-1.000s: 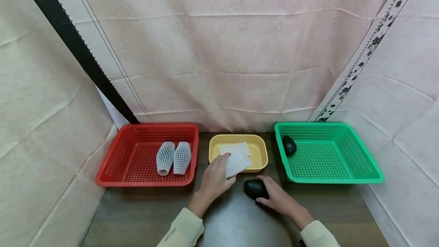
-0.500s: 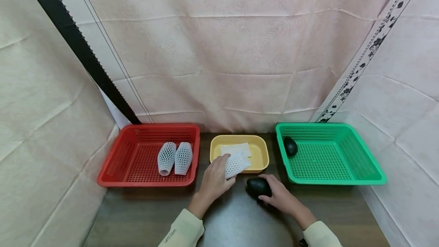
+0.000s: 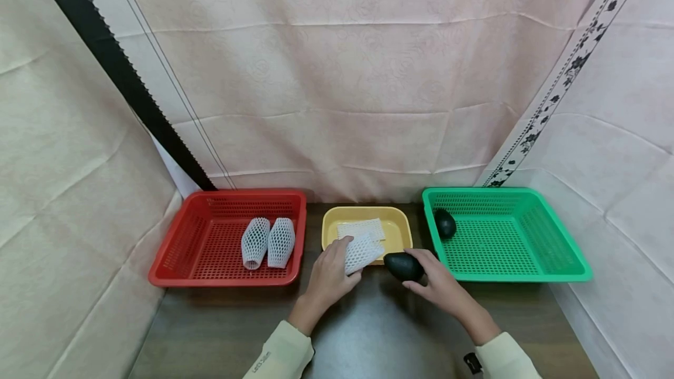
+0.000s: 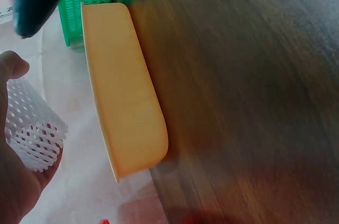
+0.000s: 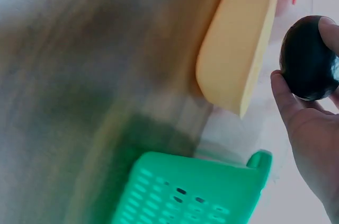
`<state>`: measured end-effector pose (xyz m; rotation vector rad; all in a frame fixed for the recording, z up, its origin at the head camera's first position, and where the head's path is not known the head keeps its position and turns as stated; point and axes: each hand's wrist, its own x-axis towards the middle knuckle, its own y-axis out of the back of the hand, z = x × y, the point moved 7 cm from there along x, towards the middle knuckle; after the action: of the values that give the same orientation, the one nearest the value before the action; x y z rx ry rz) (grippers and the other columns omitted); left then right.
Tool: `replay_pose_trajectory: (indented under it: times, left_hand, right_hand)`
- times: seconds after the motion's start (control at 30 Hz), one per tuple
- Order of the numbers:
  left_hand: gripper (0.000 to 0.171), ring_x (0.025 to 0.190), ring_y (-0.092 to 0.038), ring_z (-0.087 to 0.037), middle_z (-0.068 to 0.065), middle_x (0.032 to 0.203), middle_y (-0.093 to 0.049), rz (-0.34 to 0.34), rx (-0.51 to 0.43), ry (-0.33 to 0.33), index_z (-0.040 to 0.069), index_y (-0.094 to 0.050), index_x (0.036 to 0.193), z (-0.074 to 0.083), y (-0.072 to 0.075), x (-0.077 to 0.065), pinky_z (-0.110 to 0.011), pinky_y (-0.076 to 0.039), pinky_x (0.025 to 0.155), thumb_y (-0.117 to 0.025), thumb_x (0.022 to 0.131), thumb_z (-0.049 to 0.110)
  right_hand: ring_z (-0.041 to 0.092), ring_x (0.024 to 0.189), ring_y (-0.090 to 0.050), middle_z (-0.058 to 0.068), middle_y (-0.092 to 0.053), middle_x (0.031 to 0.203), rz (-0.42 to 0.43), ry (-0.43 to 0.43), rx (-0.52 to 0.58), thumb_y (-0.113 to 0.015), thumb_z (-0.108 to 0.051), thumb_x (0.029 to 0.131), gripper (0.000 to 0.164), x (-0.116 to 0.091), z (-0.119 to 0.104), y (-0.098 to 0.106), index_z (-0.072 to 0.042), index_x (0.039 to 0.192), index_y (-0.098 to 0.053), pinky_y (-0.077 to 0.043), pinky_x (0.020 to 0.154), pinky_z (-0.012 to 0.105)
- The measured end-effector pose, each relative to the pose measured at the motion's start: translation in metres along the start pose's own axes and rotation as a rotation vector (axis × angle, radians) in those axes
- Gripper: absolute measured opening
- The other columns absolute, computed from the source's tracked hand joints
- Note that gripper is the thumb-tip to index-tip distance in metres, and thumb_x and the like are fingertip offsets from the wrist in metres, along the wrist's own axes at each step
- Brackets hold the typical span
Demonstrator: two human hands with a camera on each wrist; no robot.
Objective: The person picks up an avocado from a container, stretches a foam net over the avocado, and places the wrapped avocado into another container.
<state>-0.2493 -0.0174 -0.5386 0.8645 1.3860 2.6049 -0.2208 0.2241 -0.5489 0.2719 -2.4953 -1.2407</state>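
Note:
My left hand [image 3: 329,268] grips a white foam net sleeve [image 3: 363,252] in front of the yellow tray [image 3: 330,221]; the sleeve's mesh mouth [image 4: 45,142] shows in the left wrist view. My right hand [image 3: 441,285] holds a dark avocado [image 3: 404,266] between thumb and fingers. In the right wrist view the thumb and fingertips lie on either side of the smooth dark avocado [image 5: 307,60]. Its narrower end faces the sleeve, with a small gap between them. Another foam net sleeve [image 3: 363,228] lies flat in the yellow tray.
At the left stands a red basket [image 3: 184,238] bearing two net-covered fruits [image 3: 268,243]. A green basket [image 3: 505,256] is at the right, with one dark avocado [image 3: 444,224] by its left wall. Cloth [image 3: 337,86] hangs behind the wooden table [image 3: 368,332].
My right hand has moved the avocado up and slightly right, off its earlier spot near the tabletop. The left hand and its sleeve have stayed almost still.

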Motion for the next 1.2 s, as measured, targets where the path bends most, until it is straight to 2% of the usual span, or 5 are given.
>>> replay_pose_trajectory:
  times: [0.23, 0.47, 0.63, 0.83, 1.2]
  left_hand:
    - [0.072, 0.111, -0.064, -0.02, -0.005, 0.131, -0.065, -0.042, 0.016, 0.028, 0.014, -0.051, 0.141, -0.002, -0.003, -0.001, -0.041, -0.056, 0.098, -0.085, 0.079, 0.031]
    - [0.072, 0.111, -0.064, -0.019, -0.005, 0.129, -0.065, -0.084, 0.048, 0.011, 0.014, -0.052, 0.142, -0.001, -0.007, -0.002, -0.041, -0.055, 0.097, -0.084, 0.08, 0.032]
    - [0.075, 0.109, -0.063, -0.018, -0.004, 0.127, -0.065, -0.113, 0.054, -0.004, 0.014, -0.051, 0.143, -0.001, -0.009, -0.002, -0.041, -0.055, 0.096, -0.087, 0.079, 0.031]
    - [0.077, 0.107, -0.061, -0.017, -0.003, 0.126, -0.064, -0.159, 0.039, -0.028, 0.016, -0.049, 0.144, 0.002, -0.011, 0.0, -0.041, -0.056, 0.096, -0.089, 0.079, 0.03]
    - [0.078, 0.109, -0.059, -0.018, -0.003, 0.129, -0.063, -0.18, 0.036, -0.076, 0.015, -0.048, 0.144, 0.01, -0.012, 0.0, -0.041, -0.054, 0.1, -0.088, 0.08, 0.034]
  right_hand:
    - [0.031, 0.126, -0.059, 0.014, -0.055, 0.144, 0.062, 0.042, -0.019, -0.085, -0.022, 0.087, 0.076, 0.005, -0.008, 0.021, -0.009, 0.151, -0.047, -0.055, 0.096, 0.052]
    - [0.032, 0.123, -0.06, 0.015, -0.057, 0.141, 0.088, 0.024, 0.001, -0.087, -0.02, 0.084, 0.075, 0.011, -0.012, 0.036, -0.008, 0.146, -0.047, -0.054, 0.097, 0.055]
    - [0.032, 0.125, -0.059, 0.013, -0.055, 0.144, 0.09, 0.064, -0.005, -0.087, -0.021, 0.085, 0.073, 0.014, -0.021, 0.044, -0.01, 0.146, -0.05, -0.053, 0.098, 0.056]
    - [0.031, 0.126, -0.059, 0.011, -0.054, 0.145, 0.061, 0.122, -0.022, -0.086, -0.025, 0.086, 0.072, 0.019, -0.032, 0.048, -0.013, 0.147, -0.051, -0.054, 0.098, 0.055]
    - [0.024, 0.127, -0.058, 0.005, -0.057, 0.142, -0.066, 0.057, 0.045, -0.085, -0.031, 0.086, 0.067, 0.026, -0.036, 0.041, -0.017, 0.143, -0.054, -0.053, 0.103, 0.048]
